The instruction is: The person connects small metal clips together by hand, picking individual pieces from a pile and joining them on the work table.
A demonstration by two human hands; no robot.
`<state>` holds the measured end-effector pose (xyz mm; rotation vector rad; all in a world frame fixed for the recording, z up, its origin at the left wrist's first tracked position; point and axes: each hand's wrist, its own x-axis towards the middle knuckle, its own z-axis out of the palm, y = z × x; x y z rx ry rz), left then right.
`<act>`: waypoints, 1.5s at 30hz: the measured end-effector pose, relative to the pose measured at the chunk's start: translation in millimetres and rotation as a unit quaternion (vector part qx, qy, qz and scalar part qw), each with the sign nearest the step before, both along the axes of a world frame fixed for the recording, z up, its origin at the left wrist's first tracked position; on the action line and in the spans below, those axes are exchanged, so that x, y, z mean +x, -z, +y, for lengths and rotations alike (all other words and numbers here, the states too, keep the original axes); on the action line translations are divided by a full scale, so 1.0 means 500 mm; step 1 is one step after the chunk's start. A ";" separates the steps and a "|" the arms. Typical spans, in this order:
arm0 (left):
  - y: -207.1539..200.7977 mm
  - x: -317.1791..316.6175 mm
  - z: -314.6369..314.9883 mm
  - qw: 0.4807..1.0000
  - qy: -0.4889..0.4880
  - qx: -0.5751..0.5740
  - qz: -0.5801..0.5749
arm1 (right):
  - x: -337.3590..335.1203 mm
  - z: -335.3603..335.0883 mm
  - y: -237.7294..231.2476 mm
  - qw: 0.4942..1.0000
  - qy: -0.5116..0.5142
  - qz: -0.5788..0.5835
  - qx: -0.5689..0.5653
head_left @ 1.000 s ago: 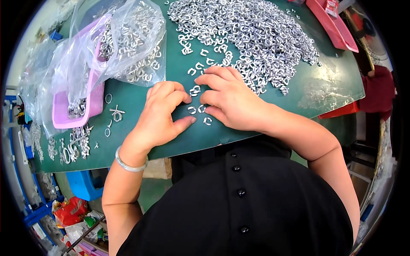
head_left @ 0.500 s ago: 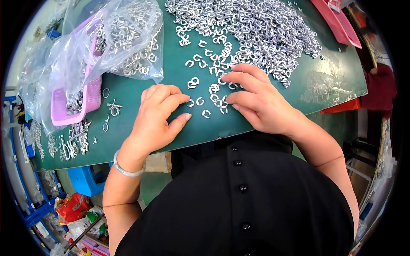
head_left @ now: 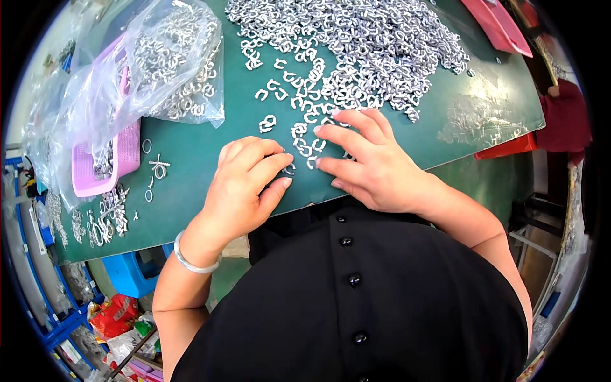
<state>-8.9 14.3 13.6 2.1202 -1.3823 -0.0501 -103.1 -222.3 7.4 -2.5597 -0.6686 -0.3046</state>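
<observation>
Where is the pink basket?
In the head view, the pink basket sits at the table's left, partly inside a clear plastic bag, left of the left hand.

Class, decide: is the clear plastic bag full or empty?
Partly full: the clear plastic bag shows silver metal pieces heaped inside, lying over the pink tray.

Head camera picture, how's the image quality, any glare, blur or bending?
Head view: strong fisheye bending, the green table mat's near edge curves and black corners ring the frame; bright glare on the clear plastic bag and a sheen on the mat's right side; the pile of small silver metal hooks and both hands look sharp, without motion blur.
</observation>
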 end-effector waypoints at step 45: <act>0.000 0.033 -0.055 0.998 -0.014 0.001 -0.054 | 0.054 0.003 0.007 0.995 0.082 -0.025 -0.056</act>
